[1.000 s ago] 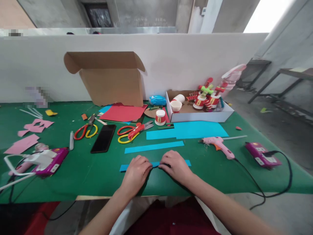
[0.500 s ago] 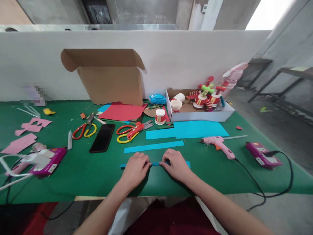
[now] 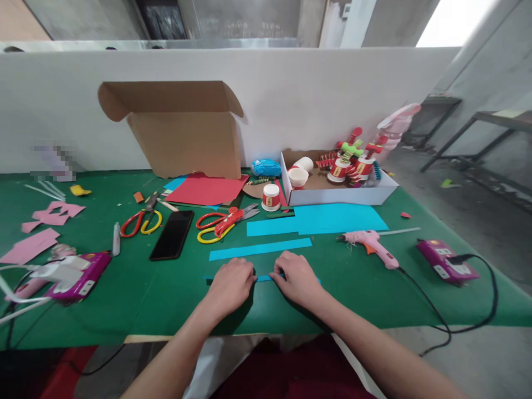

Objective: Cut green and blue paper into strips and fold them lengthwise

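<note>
A narrow blue paper strip [image 3: 263, 278] lies across the green table in front of me, its middle showing between my hands. My left hand [image 3: 233, 284] is closed on the left part, thumb and fingers pinching the strip. On the right part, my right hand [image 3: 297, 278] pinches it in the same way, with the fingers curled. Both hands partly cover the strip, and its left end looks dark. Just beyond them rests a flat blue paper strip [image 3: 260, 249]. Farther back are larger blue paper sheets [image 3: 341, 218] and red-and-yellow scissors [image 3: 226, 221].
At right lie a pink glue gun [image 3: 371, 246] and a purple power strip [image 3: 446, 261] with a cord. A phone [image 3: 172, 235], more scissors [image 3: 143, 216] and another purple power strip [image 3: 89, 277] are at left. Behind stand a paper cup [image 3: 271, 198] and an open box [image 3: 343, 196].
Both hands stay pinched on the strip in nearly the same place. Less of the strip shows past my right hand. The whole view has shifted slightly.
</note>
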The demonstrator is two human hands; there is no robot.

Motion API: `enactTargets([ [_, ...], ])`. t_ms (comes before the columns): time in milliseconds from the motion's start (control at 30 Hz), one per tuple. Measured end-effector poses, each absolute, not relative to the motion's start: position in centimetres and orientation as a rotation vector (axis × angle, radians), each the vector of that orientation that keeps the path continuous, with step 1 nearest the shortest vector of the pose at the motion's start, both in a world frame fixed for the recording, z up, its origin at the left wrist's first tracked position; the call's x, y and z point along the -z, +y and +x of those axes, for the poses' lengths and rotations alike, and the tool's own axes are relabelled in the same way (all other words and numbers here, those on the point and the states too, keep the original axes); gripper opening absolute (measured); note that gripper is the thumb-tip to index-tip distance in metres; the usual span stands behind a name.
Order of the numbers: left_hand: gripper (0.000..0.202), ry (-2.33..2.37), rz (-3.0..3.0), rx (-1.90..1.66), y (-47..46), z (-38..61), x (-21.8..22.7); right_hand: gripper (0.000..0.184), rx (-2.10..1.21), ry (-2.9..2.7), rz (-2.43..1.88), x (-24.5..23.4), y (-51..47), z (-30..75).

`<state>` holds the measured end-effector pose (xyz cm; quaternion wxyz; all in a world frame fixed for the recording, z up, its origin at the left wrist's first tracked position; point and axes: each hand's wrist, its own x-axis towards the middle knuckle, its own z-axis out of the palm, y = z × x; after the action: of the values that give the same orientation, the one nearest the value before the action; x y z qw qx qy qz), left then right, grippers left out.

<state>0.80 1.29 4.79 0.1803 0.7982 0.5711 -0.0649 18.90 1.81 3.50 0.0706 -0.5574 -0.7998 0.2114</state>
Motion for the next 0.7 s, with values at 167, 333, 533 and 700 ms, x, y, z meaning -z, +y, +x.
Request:
enactTargets([
  [167,0.024,1.592,2.276,0.223,1.54,0.84,-4.93,0.015,-0.615,-2.406,-1.675,-3.56,1.79,18.88],
  [333,0.026,1.594,2.276,0.264,1.68,0.91,-5.05,0.015,-0.605,-2.429,-1.677,-3.55,1.83,18.83],
  [533,0.025,1.590,2.281,0.290,1.80,1.02,-5.26,0.016,-0.597,-2.449,-1.676,-3.55,1.85,18.84],
  [700,0.024,1.587,2.285,0.273,1.87,1.09,-5.38,0.015,-0.596,-2.444,-1.673,-3.56,1.82,18.84],
])
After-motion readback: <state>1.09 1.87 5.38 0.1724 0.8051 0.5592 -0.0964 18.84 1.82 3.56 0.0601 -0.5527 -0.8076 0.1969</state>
